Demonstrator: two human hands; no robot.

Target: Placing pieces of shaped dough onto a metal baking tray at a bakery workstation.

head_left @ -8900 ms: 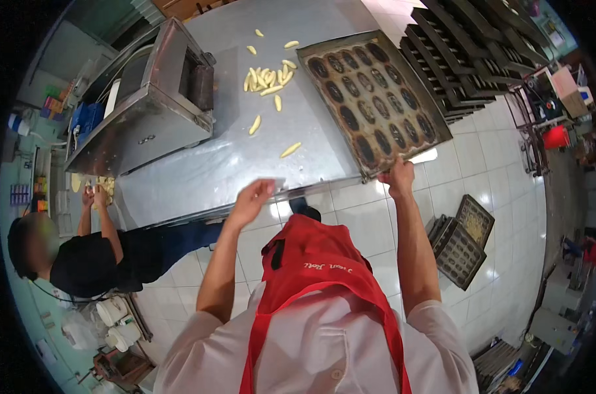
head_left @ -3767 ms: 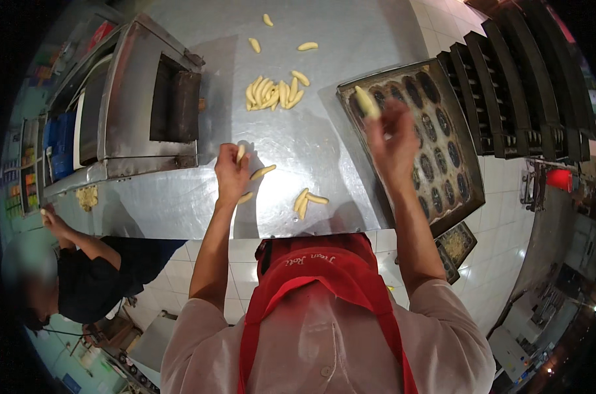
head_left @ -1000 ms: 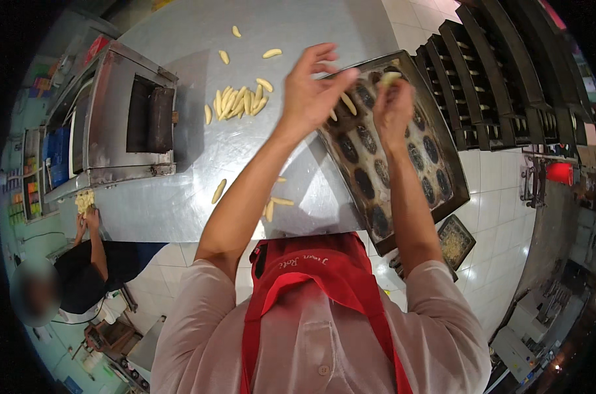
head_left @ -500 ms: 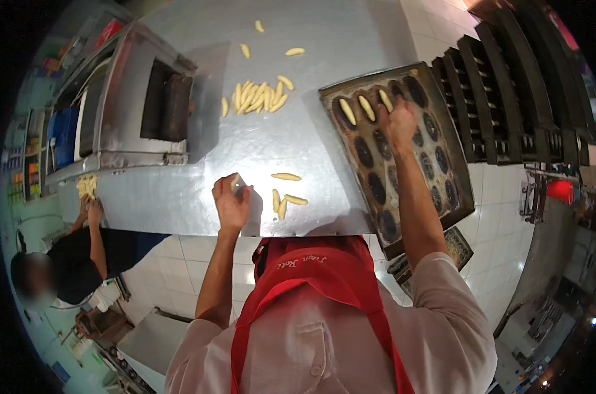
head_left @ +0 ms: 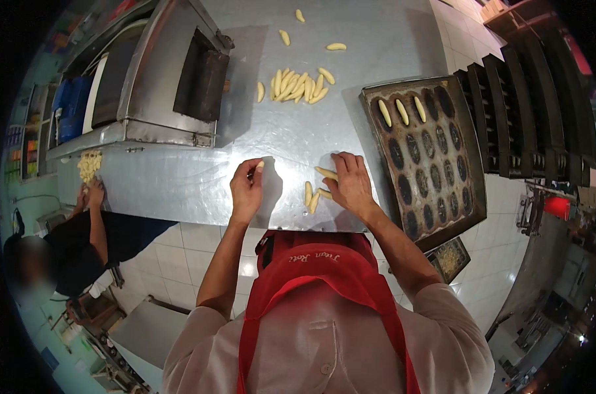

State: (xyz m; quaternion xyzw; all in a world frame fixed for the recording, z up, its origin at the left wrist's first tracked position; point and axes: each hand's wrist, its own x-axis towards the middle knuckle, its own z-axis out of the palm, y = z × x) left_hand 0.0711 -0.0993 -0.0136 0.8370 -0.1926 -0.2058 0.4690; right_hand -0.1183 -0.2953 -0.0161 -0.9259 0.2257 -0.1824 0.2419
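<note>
My left hand [head_left: 245,189] is closed over the metal table, pinching a small pale dough piece [head_left: 260,165] at its fingertips. My right hand [head_left: 352,185] rests low over the tabletop with thumb and fingers apart on either side of a tapered yellow dough stick [head_left: 324,173]; the hand hides the stick's right end. Just below lie three more dough sticks [head_left: 308,194], close together. To the right stands a dark baking pan [head_left: 480,190] with rows of oval wells. Three wells in its far row each hold a dough stick [head_left: 402,111].
A pile of dough sticks [head_left: 298,87] lies farther back, with a few loose ones around it. At left a boxy metal machine [head_left: 160,85] stands on the table [head_left: 245,131]. Dark stacked racks [head_left: 518,111] rise beyond the pan. A co-worker [head_left: 68,256] handles dough pieces [head_left: 90,165] at far left.
My right hand has left the pan and come back to the dough stick on the table. The third stick now lies released in its well. The whole view has shifted a little.
</note>
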